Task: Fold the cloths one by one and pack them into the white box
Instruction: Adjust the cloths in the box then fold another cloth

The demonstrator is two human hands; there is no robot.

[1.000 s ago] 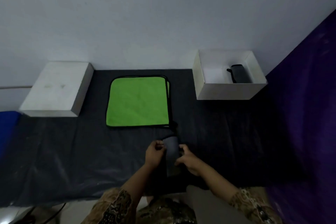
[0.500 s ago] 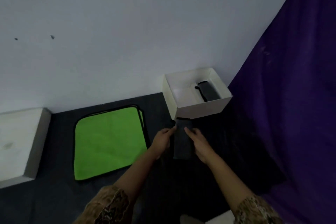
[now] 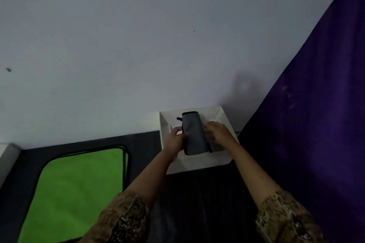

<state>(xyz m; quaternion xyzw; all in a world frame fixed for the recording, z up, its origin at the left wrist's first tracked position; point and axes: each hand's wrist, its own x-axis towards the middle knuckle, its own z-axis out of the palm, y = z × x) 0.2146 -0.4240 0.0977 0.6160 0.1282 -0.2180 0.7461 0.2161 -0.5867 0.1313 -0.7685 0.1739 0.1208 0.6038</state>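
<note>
Over the white box (image 3: pixel 199 163) by the wall, I see 2 hands holding 1 folded gray cloth (image 3: pixel 194 134). The left hand (image 3: pixel 175 140) grips its left edge, fingers curled on it. The right hand (image 3: pixel 217 132) holds its right edge. The green cloth (image 3: pixel 79 189) lies flat on the dark mat (image 3: pixel 144 144), left of the box

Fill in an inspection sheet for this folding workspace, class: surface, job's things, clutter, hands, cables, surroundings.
Surface: dark mat covers it.
Job's things: folded grey cloth held over the white box; green cloth lies flat, unfolded.
Clutter: pale block at the left edge.
Hands: left hand and right hand grip the grey cloth's sides.
Cables: nothing seen.
Surroundings: pale wall behind; purple drape on the right.
</note>
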